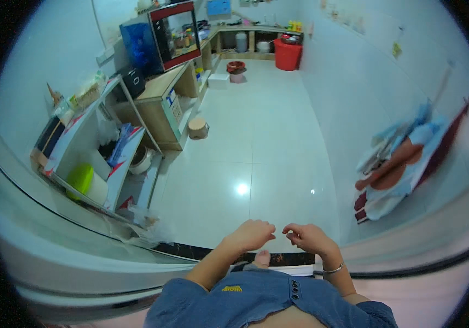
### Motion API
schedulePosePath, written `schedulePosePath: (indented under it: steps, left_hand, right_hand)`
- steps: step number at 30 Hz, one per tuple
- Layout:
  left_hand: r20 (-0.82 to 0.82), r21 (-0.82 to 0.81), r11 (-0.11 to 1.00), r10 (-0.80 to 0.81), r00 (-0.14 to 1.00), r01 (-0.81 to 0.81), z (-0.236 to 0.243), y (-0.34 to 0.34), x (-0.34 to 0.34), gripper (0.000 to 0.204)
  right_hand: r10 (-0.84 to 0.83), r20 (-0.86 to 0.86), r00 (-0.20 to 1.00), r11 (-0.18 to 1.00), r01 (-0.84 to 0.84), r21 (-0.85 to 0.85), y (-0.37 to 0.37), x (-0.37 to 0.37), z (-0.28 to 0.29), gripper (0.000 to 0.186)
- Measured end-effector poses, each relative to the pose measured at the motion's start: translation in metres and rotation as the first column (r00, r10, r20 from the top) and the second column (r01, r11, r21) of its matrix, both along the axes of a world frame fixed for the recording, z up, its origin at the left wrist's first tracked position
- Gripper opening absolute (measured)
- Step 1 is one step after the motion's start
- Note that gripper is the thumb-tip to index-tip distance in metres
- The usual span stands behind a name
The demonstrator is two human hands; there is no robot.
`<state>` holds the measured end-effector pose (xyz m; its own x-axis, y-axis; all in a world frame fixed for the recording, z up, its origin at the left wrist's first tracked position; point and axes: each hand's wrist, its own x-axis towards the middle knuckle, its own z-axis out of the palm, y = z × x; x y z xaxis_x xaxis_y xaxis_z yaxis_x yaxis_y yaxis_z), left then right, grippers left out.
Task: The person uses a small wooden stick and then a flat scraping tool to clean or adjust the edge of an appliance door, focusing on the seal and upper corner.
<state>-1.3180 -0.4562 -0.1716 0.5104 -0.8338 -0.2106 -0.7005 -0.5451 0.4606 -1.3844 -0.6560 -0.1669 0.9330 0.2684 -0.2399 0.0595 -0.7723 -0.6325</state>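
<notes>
My left hand (253,235) is held in front of my body, above the doorway sill, with its fingers loosely bent downward. Facing it across a small gap is my right hand (306,238), its thumb and fingers curved and slightly apart. Nothing shows in either hand, and they do not touch each other. A silver bracelet (333,268) circles my right wrist. Below the hands, one bare foot (262,259) shows at the dark threshold strip (289,258).
Left stands a shelf rack (144,139) holding a green-lidded container (80,179) and pots. Beyond are a wooden counter (160,90) with a red-framed cabinet (175,34), a cardboard-coloured stool (198,128), and a red bin (287,54). Towels (395,164) hang on the right wall.
</notes>
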Motion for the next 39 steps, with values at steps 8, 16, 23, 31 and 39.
schedulePosePath:
  steps: [8, 16, 23, 31, 39]
  left_hand:
    - [-0.075, 0.019, 1.0, -0.006, 0.997, 0.007, 0.013, -0.031, 0.137, 0.022]
    - [0.001, -0.018, 0.977, 0.214, 0.977, -0.214, 0.008, -0.046, 0.324, 0.022]
    - [-0.025, -0.12, 0.867, 0.484, 0.875, -0.483, 0.0, -0.003, 0.467, 0.023]
    - [-0.125, 0.055, 0.718, 0.694, 0.709, -0.694, -0.01, 0.075, 0.61, 0.025]
    - [-0.061, -0.045, 0.807, 0.586, 0.808, -0.589, 0.011, 0.097, 0.808, 0.024]
  right_hand:
    - [-0.157, -0.167, 0.973, 0.984, 0.169, 0.059, -0.08, 0.167, 0.018, 0.019]
    - [-0.109, -0.083, 0.991, 0.993, 0.112, 0.041, -0.114, 0.4, 0.022, 0.017]
    - [0.123, -0.117, 0.985, 0.992, -0.118, 0.053, -0.059, 0.612, 0.045, 0.018]
    - [0.353, -0.072, 0.933, 0.935, -0.35, 0.052, 0.015, 0.804, 0.041, 0.018]
    - [0.274, -0.084, 0.958, 0.959, -0.265, 0.102, 0.039, 0.969, 0.047, 0.016]
